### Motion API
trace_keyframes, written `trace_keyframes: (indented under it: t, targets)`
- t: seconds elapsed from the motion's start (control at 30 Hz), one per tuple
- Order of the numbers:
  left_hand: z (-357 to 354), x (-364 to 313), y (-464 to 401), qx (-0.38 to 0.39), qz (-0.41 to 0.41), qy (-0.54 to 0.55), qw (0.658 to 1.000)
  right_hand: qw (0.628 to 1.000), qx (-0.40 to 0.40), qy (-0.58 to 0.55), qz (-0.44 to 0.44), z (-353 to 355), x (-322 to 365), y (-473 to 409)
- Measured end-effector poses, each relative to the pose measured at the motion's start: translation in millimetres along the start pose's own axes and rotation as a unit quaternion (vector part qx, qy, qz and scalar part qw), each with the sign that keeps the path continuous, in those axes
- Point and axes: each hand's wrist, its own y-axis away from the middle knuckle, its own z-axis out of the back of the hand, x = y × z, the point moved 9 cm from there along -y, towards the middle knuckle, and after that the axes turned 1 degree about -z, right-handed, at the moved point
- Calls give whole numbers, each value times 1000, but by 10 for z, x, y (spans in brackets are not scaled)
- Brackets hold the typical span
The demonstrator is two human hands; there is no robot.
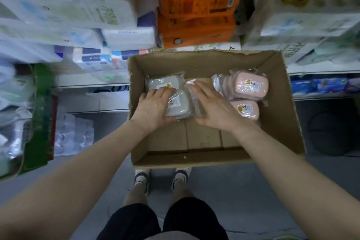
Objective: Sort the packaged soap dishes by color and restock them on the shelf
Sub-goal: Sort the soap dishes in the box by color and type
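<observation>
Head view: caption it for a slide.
Both hands hold grey wrapped soap dishes inside a brown cardboard box.

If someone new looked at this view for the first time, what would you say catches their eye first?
Most likely the open cardboard box in the middle, with both arms reaching into it. The left hand grips a grey packaged soap dish at the box's left, while the right hand lies beside it with straight fingers on a clear wrapper. Pink packaged soap dishes are stacked at the box's right, and a bright orange pack stands out on the shelf behind.
</observation>
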Motion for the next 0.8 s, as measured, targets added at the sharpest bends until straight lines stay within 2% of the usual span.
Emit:
trace_keyframes:
  t: [0.1,0.23,0.33,0.4,0.53,0.67,0.8]
  targets:
    - [54,-39,61,-35,-34,22,999,999,25,-6,23,-137,248,-62]
    - [100,-62,191,-66,-72,75,992,998,6,-64,-2,-216,325,-128]
    - [76,-8,283,-64,-90,69,991,998,14,-60,10,-271,332,-155]
    - [145,37,336,-94,-100,37,990,999,19,-37,16,-258,319,-199]
    - [394,287,365,-162,-42,-64,984,999,-44,-24,-12,-14,169,-428]
    - [266,678,365,-117,61,-83,988,996,-79,-13,-29,91,119,-776]
    - [135,781,349,-101,93,-79,987,999,-48,6,-6,-121,177,-1028]
